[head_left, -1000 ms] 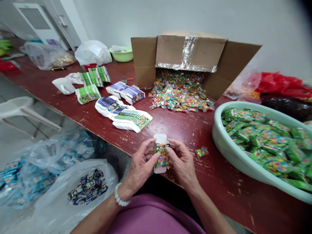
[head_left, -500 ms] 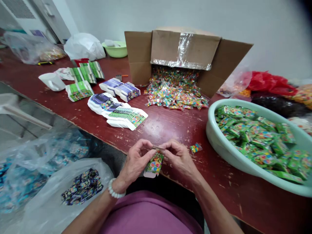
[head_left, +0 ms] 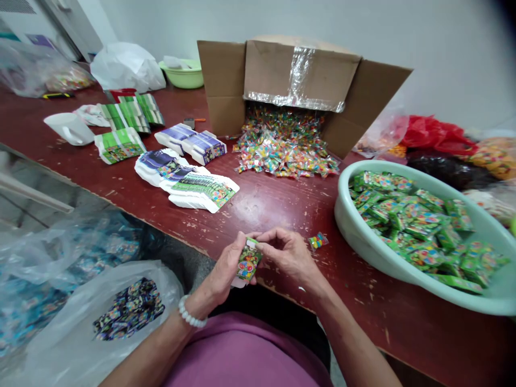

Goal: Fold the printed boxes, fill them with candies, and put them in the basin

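My left hand (head_left: 224,273) is wrapped round a small green printed candy box (head_left: 249,262) at the table's front edge. The box is tilted, and a pale flap hangs from its lower end. My right hand (head_left: 289,257) has thumb and fingers pinched at the top of the same box, by a whitish patch there. The right fingertips are partly hidden. On the table to the right of my right hand lies one clear packet of coloured candies (head_left: 318,241). Flat printed cartons (head_left: 205,188) are fanned out in a stack beyond my hands.
An open cardboard box (head_left: 300,75) spills candy packets (head_left: 282,153) onto the red table (head_left: 274,207). The pale green tub (head_left: 342,207) at right holds many green boxes. A white mug (head_left: 70,129) stands at left. Plastic bags (head_left: 157,279) lie below the table's left edge.
Both hands pinched the box's top before; now my left hand wraps round its side while my right stays at the top. The view has shifted slightly.
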Demonstrator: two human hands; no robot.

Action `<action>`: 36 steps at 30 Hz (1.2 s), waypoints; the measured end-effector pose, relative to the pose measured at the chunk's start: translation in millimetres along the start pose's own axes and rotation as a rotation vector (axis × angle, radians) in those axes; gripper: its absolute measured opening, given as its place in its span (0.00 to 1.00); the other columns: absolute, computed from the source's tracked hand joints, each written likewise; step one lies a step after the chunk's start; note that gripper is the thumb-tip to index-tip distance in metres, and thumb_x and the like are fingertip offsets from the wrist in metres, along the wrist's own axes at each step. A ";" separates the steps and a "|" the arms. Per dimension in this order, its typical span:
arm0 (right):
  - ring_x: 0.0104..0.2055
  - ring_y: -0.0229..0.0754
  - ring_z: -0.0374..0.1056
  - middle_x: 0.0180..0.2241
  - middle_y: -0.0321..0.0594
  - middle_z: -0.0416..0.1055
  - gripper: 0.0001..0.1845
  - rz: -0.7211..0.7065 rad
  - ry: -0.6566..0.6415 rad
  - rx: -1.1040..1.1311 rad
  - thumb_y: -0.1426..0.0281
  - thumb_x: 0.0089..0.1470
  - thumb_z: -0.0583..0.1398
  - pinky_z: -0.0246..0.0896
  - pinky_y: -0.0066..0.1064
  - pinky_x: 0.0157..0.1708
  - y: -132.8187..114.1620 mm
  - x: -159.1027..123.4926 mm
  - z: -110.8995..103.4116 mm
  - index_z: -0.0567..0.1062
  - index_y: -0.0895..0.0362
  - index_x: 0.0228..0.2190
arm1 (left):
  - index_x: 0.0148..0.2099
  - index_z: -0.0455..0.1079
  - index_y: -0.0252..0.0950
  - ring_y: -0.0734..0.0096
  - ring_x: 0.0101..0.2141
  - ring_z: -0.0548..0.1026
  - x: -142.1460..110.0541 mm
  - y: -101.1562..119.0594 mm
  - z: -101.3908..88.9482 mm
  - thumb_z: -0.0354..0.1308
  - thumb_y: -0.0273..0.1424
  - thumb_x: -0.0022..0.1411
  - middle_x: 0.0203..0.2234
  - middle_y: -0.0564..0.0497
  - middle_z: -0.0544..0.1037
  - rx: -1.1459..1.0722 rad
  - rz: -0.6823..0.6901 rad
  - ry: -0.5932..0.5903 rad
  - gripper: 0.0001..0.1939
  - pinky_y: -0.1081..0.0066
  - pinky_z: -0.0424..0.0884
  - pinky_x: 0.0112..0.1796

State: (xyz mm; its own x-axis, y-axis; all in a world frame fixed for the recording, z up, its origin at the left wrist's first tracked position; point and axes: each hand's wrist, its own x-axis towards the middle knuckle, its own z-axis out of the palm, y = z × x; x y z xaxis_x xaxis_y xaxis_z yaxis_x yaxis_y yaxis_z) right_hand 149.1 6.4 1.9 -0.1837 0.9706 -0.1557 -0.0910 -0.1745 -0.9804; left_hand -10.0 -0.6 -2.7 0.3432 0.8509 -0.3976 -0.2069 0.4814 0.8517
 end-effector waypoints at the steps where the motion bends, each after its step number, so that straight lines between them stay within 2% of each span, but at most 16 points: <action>1: 0.22 0.36 0.70 0.32 0.39 0.80 0.10 0.023 0.007 0.011 0.63 0.50 0.68 0.67 0.28 0.23 -2.5 1.4 0.5 0.78 0.57 0.31 | 0.57 0.73 0.32 0.71 0.22 0.73 0.7 -0.1 -0.3 0.49 0.58 0.64 0.28 0.47 0.78 0.012 0.004 -0.003 0.36 0.73 0.72 0.21; 4: 0.20 0.36 0.70 0.27 0.39 0.79 0.10 0.066 0.046 0.010 0.64 0.49 0.67 0.66 0.27 0.20 -9.2 3.8 2.2 0.80 0.59 0.30 | 0.50 0.76 0.31 0.71 0.20 0.72 2.1 -2.3 -2.3 0.49 0.60 0.63 0.24 0.47 0.77 0.034 -0.005 0.016 0.38 0.73 0.72 0.20; 8: 0.20 0.35 0.70 0.26 0.39 0.79 0.10 0.046 0.078 0.005 0.65 0.48 0.67 0.66 0.25 0.20 -11.6 4.0 6.0 0.81 0.59 0.31 | 0.47 0.78 0.31 0.71 0.20 0.73 4.6 -6.6 -7.3 0.50 0.60 0.62 0.24 0.47 0.77 0.056 0.024 0.030 0.37 0.72 0.72 0.20; 11: 0.21 0.36 0.71 0.28 0.40 0.80 0.10 0.014 0.095 -0.020 0.65 0.49 0.67 0.66 0.25 0.21 -10.0 4.2 9.4 0.82 0.59 0.32 | 0.51 0.77 0.31 0.70 0.21 0.73 7.2 -7.3 -11.4 0.49 0.59 0.64 0.24 0.47 0.77 0.089 0.044 0.022 0.36 0.73 0.72 0.20; 17: 0.22 0.37 0.71 0.31 0.41 0.81 0.09 0.000 0.080 -0.007 0.64 0.49 0.67 0.67 0.28 0.23 -8.8 9.4 8.1 0.79 0.58 0.27 | 0.59 0.73 0.33 0.71 0.23 0.73 9.7 -3.9 -18.1 0.51 0.56 0.65 0.29 0.45 0.79 0.124 0.049 -0.016 0.35 0.73 0.73 0.20; 22: 0.28 0.37 0.71 0.32 0.39 0.78 0.08 -0.181 -0.013 -0.243 0.65 0.57 0.64 0.67 0.28 0.29 -3.2 8.3 2.1 0.79 0.56 0.30 | 0.64 0.68 0.38 0.69 0.26 0.74 9.9 -2.0 -19.6 0.54 0.55 0.64 0.38 0.44 0.79 0.083 0.014 0.017 0.35 0.74 0.72 0.20; 27: 0.33 0.36 0.72 0.39 0.41 0.74 0.09 -0.337 -0.088 -0.392 0.66 0.64 0.58 0.68 0.28 0.34 6.6 4.7 5.6 0.78 0.54 0.38 | 0.61 0.68 0.38 0.69 0.27 0.75 11.8 0.2 -18.5 0.50 0.57 0.65 0.36 0.45 0.79 -0.011 -0.028 0.039 0.34 0.76 0.70 0.19; 29: 0.36 0.38 0.73 0.40 0.41 0.75 0.10 -0.367 -0.110 -0.472 0.66 0.65 0.57 0.69 0.30 0.38 7.5 20.1 1.6 0.78 0.54 0.37 | 0.59 0.67 0.40 0.70 0.25 0.75 13.2 2.0 -20.3 0.52 0.55 0.65 0.33 0.48 0.78 -0.064 -0.014 0.029 0.30 0.76 0.70 0.20; 31: 0.44 0.43 0.73 0.42 0.42 0.76 0.10 -0.415 -0.078 -0.632 0.65 0.64 0.58 0.67 0.34 0.46 4.5 52.4 -9.1 0.78 0.54 0.36 | 0.57 0.66 0.42 0.72 0.24 0.75 14.5 4.8 -24.0 0.57 0.50 0.64 0.32 0.51 0.78 -0.125 -0.009 0.041 0.25 0.77 0.70 0.22; 33: 0.52 0.47 0.70 0.48 0.45 0.75 0.10 -0.437 0.088 -0.863 0.65 0.63 0.59 0.64 0.38 0.53 -2.1 99.1 -25.1 0.78 0.54 0.42 | 0.54 0.66 0.42 0.72 0.26 0.77 15.3 8.3 -29.2 0.62 0.46 0.62 0.34 0.51 0.79 -0.164 -0.017 0.077 0.23 0.76 0.70 0.25; 34: 0.55 0.48 0.68 0.51 0.46 0.73 0.13 -0.389 0.204 -1.004 0.64 0.61 0.60 0.62 0.40 0.55 -6.1 125.3 -34.0 0.76 0.53 0.47 | 0.53 0.66 0.41 0.72 0.28 0.77 15.5 9.8 -32.3 0.64 0.45 0.61 0.36 0.50 0.80 -0.169 -0.019 0.097 0.23 0.76 0.71 0.27; 36: 0.62 0.59 0.60 0.60 0.54 0.65 0.25 -0.344 0.336 -1.078 0.64 0.58 0.63 0.55 0.52 0.59 -13.9 177.2 -50.8 0.71 0.56 0.56 | 0.51 0.67 0.40 0.70 0.32 0.77 15.2 11.6 -39.3 0.67 0.43 0.58 0.40 0.47 0.80 -0.155 -0.017 0.122 0.23 0.73 0.73 0.30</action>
State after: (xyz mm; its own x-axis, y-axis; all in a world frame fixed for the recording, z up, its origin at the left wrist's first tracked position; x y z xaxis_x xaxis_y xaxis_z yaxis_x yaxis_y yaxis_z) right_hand 167.6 189.2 -18.2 -0.0289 0.9623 0.2706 0.8179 0.1784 -0.5471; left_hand -43.1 26.2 -12.3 0.2360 0.8572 -0.4577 -0.3441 0.5142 0.7856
